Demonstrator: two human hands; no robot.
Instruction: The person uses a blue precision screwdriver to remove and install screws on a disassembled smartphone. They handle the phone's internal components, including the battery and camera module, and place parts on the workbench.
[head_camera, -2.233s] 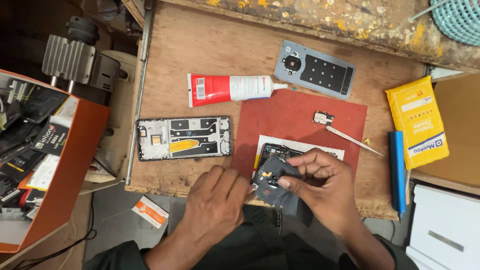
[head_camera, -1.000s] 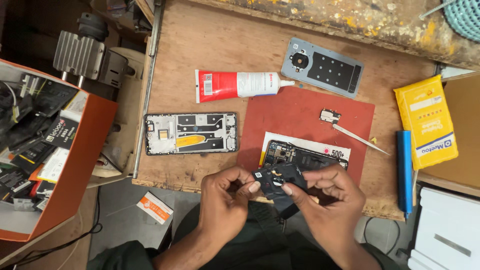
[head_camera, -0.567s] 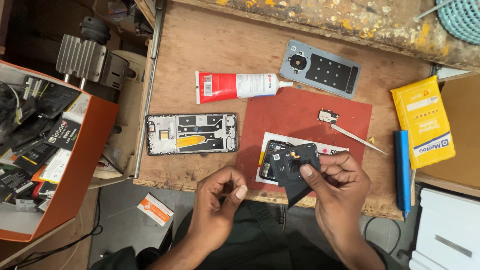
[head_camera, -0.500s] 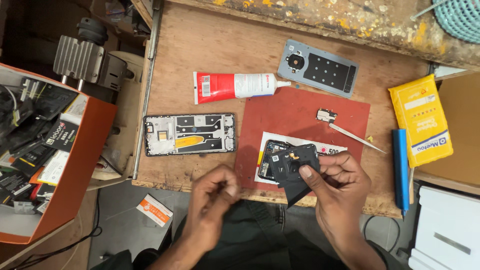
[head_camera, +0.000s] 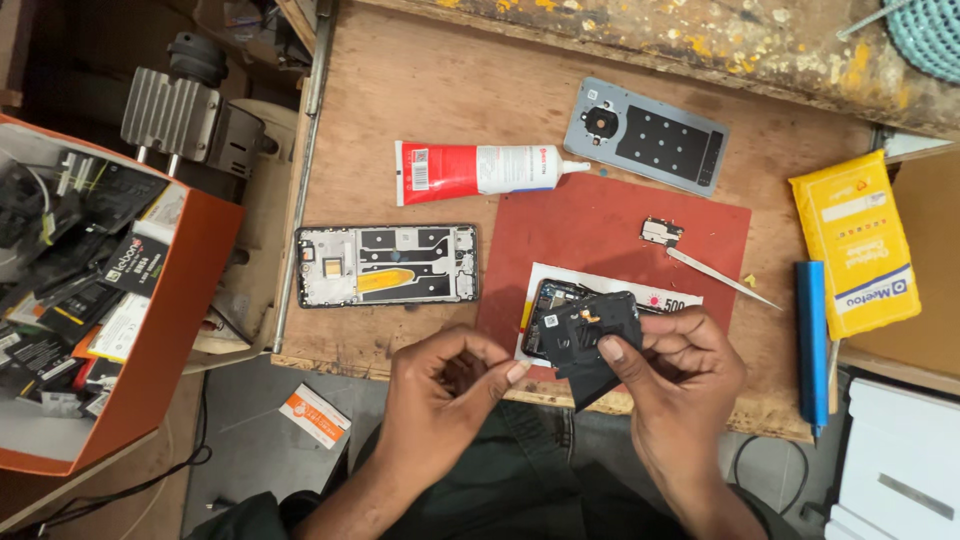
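My right hand (head_camera: 685, 375) grips a black phone part (head_camera: 590, 335), tilted, over the near edge of the red mat (head_camera: 620, 225). Under it lies an opened phone body (head_camera: 545, 310) on a white card. My left hand (head_camera: 445, 395) hovers just left of the part, fingers curled, thumb and forefinger pinched; whether something small sits between them cannot be told. A bare phone frame (head_camera: 385, 265) rests on the wooden bench (head_camera: 400, 100) to the left.
A red and white glue tube (head_camera: 470, 170) and a grey back cover (head_camera: 645, 135) lie further back. Tweezers (head_camera: 720, 278) and a small board (head_camera: 660, 232) sit on the mat. A yellow packet (head_camera: 855, 240), blue tool (head_camera: 812, 340) at right; orange parts box (head_camera: 150, 330) at left.
My right hand has lifted the black part clear of the phone body and tilted it. My left hand has let go of it and drawn back to the left with fingers pinched.
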